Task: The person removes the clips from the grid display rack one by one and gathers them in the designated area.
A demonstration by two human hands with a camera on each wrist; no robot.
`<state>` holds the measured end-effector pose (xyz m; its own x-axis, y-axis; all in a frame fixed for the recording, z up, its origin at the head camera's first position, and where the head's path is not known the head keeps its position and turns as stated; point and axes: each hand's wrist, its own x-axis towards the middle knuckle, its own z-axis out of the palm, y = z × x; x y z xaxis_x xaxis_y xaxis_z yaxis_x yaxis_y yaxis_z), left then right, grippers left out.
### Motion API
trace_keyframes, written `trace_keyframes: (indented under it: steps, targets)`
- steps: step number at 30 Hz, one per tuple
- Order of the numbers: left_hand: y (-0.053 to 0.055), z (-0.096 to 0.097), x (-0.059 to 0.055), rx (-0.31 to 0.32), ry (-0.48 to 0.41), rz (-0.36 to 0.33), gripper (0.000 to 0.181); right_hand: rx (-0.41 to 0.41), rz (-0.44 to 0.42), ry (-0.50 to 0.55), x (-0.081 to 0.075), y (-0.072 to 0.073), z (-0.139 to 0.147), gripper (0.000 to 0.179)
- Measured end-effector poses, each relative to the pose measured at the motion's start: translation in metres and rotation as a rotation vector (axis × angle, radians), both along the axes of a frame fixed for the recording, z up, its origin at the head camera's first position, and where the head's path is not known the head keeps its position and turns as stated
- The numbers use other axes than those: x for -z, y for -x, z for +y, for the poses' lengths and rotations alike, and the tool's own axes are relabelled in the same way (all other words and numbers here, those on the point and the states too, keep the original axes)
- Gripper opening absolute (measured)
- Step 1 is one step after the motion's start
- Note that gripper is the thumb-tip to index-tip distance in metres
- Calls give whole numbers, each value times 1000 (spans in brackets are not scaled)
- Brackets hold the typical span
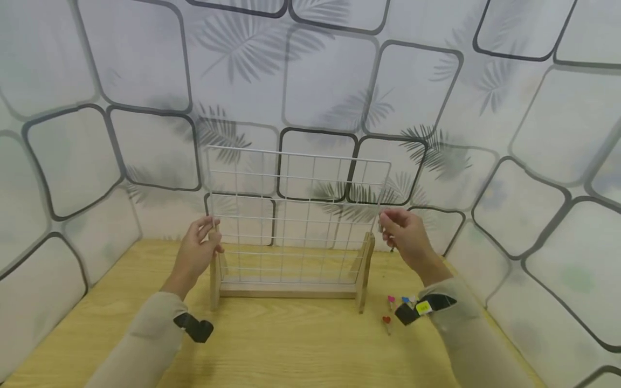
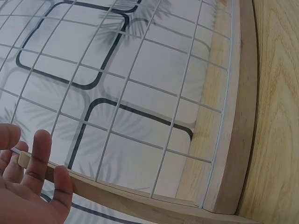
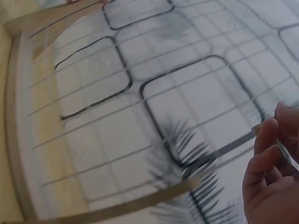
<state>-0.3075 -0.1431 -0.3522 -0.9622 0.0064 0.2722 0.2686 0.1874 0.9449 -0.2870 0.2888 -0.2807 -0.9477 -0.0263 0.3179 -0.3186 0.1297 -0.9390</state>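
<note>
A white wire grid (image 1: 299, 154) stands upright in a wooden stand (image 1: 291, 295) with a post at each end. My left hand (image 1: 196, 242) is at the top of the left post, its thumb and forefinger pinching the grid's side wire there. In the left wrist view the ring and little fingers (image 2: 62, 184) extend away from the wood. Beside the grid's right edge, above the right post, my right hand (image 1: 409, 237) pinches a small wooden clothespin (image 3: 255, 129). Most of that clothespin is hidden by the fingers.
Several small clothespins with heart tops, a red one (image 1: 386, 320), a pink one (image 1: 391, 299) and a blue one (image 1: 405, 299) among them, lie right of the stand on the wooden table (image 1: 281, 345). Patterned walls (image 1: 320, 81) rise close behind and at both sides.
</note>
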Motion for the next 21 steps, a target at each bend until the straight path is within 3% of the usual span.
trace_keyframes:
  steps: [6, 12, 16, 21]
  targets:
    - [-1, -2, -1, 9, -2, -4, 57, 93, -226, -118, 77, -11, 45, 34]
    - [1, 0, -3, 24, -17, -16, 57, 177, -351, -254, 130, -32, 77, 39]
    - [1, 0, -2, 29, -10, -16, 57, 202, -426, -293, 152, -44, 81, 35]
    - [2, -2, 1, 28, -11, -3, 57, 248, -416, -403, 163, -49, 80, 27]
